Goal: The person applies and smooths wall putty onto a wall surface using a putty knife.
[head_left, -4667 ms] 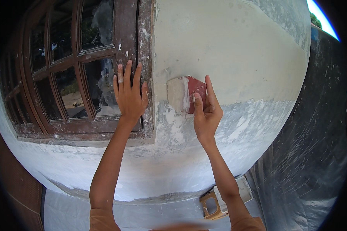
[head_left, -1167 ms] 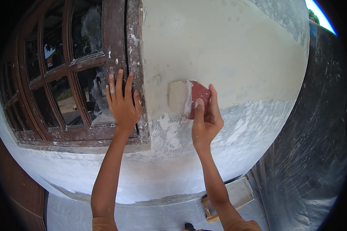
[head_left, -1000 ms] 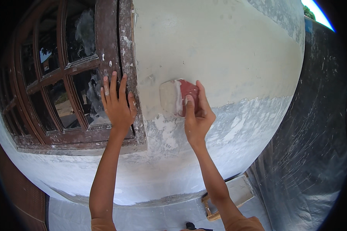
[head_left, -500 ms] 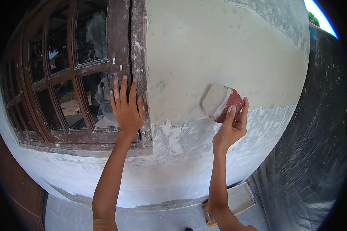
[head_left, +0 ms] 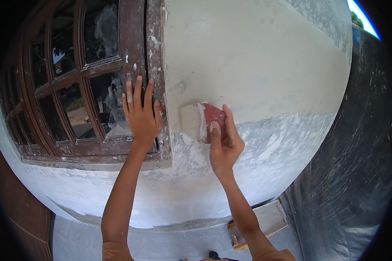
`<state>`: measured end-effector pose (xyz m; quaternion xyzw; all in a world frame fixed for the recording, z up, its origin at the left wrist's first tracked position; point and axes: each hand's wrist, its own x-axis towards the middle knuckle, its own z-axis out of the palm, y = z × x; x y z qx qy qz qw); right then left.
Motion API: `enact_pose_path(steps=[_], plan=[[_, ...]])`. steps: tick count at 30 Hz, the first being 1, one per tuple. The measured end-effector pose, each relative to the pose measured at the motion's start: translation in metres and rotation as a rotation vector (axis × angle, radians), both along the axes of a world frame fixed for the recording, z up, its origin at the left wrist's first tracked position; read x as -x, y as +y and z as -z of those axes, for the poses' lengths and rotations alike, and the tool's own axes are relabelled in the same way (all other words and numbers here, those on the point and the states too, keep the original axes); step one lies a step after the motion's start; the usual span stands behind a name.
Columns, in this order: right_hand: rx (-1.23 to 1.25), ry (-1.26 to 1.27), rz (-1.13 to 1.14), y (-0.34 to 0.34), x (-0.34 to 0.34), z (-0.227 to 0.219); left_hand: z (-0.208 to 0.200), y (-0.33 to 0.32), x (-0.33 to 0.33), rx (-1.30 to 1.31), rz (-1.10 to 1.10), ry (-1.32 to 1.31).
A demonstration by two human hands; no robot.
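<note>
My right hand (head_left: 227, 150) pinches a red putty spreader (head_left: 213, 115), thumb on its near face. Pale putty coats the spreader's left part, which lies against the wall (head_left: 252, 65) just right of the window. Smooth cream putty covers the upper wall; below a ragged edge the surface is patchy grey and white. Fingers spread, my left hand (head_left: 143, 124) rests flat on the brown wooden window frame (head_left: 135, 39), which is spotted with white paint or putty.
Dark glass panes (head_left: 101, 30) fill the window at left. A shallow tray (head_left: 271, 219) with a wooden handle stands on the grey sheet-covered floor (head_left: 170, 243). Dark plastic sheeting (head_left: 348, 174) hangs at the right. A dark shoe tip (head_left: 213, 255) shows at the bottom.
My right hand has moved left and slightly down along the wall with the spreader, bringing it closer to the window frame. My left hand stays on the frame.
</note>
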<state>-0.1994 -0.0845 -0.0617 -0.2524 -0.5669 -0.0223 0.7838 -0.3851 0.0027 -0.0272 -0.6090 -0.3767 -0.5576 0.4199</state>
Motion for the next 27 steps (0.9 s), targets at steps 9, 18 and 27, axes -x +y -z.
enact_pose_path(steps=[9,18,27], plan=[[-0.018,0.159,0.002,-0.013,-0.015,0.009,0.004,0.005,0.003,-0.003,-0.023,0.006],[0.029,0.477,-0.127,-0.02,-0.014,0.008,0.008,0.005,0.002,0.015,-0.024,-0.009],[0.06,0.338,-0.047,-0.017,-0.01,0.016,0.005,0.006,0.008,-0.01,-0.033,-0.006]])
